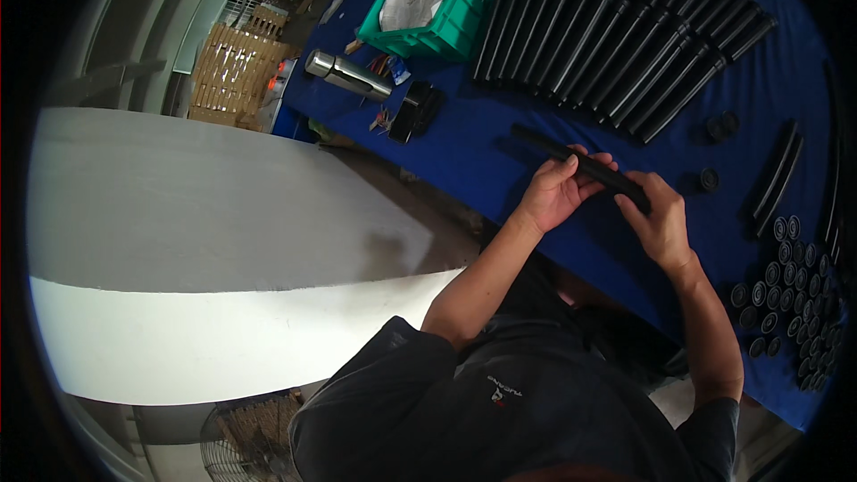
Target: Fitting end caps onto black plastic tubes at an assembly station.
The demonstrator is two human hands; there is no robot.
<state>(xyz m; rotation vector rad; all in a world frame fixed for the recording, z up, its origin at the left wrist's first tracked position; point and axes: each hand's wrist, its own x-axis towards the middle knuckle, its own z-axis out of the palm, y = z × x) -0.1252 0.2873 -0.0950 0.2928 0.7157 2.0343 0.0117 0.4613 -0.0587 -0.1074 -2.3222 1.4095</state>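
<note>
The blue-covered table (473, 153) is the biggest thing in front of me; taking the person's hands as the clock's centre, a broad bank of black tubes (610, 18) lies at twelve and a green crate (430, 42) stands at half past ten. One dark tube (600, 173) is held at the centre, slanting from ten to four. I see two slim black rods (773, 175) at three, a steel flask (348, 74) towards ten. The left hand (558, 192) grasps that tube's middle, the right hand (661, 219) has its fingers wrapped about the four-o'clock end, and small round caps (789, 275) cluster at four
</note>
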